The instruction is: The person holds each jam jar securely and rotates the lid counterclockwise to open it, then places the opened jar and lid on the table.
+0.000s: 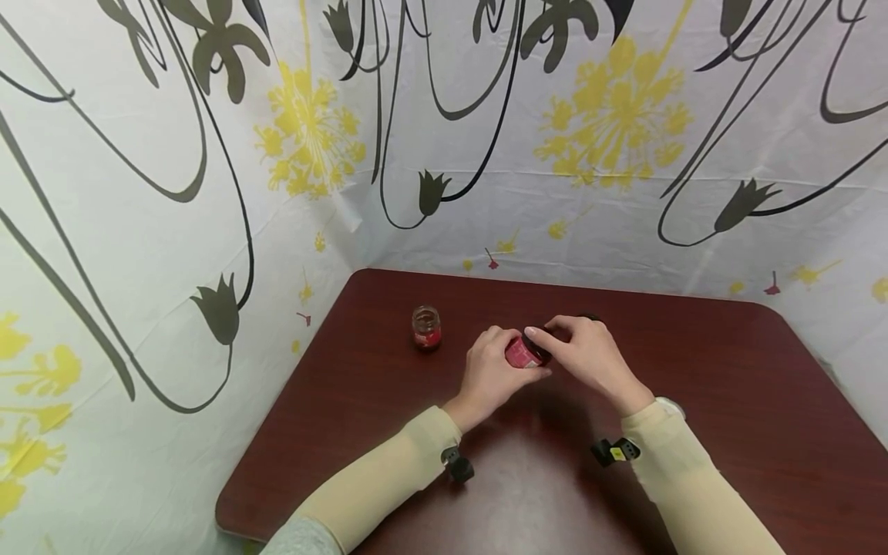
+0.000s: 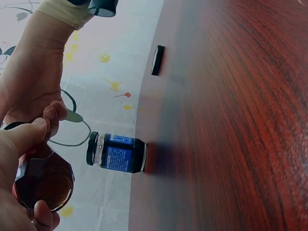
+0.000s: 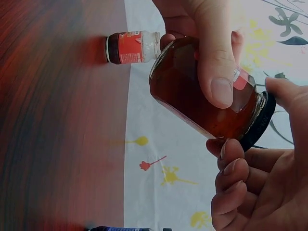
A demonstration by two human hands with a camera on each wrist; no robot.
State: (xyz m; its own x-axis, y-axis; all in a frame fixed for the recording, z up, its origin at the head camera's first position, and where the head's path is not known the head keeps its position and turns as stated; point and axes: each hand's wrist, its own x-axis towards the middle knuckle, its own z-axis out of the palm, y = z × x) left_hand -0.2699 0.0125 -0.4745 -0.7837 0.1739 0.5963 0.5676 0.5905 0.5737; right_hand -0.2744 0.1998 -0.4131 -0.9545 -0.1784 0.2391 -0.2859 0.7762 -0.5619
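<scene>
A glass jar of dark amber contents (image 3: 178, 86) with a red label and a black lid (image 3: 260, 122) is held tilted above the table. My left hand (image 1: 491, 371) grips the jar's body, its thumb across the glass in the right wrist view. At the lid, my right hand (image 1: 590, 354) has its thumb and curled fingers on the rim. The lid sits on the jar's mouth; whether it is loose I cannot tell. To the left stands a second red-labelled jar (image 1: 426, 329), lidless, with some dark contents low inside.
A blue-labelled jar (image 2: 119, 153) with a dark lid stands upright on the table, mostly hidden behind my right hand in the head view. A loose black lid (image 2: 158, 60) lies on the dark red table (image 1: 333, 439). Patterned cloth (image 1: 479, 146) hangs behind and at the left.
</scene>
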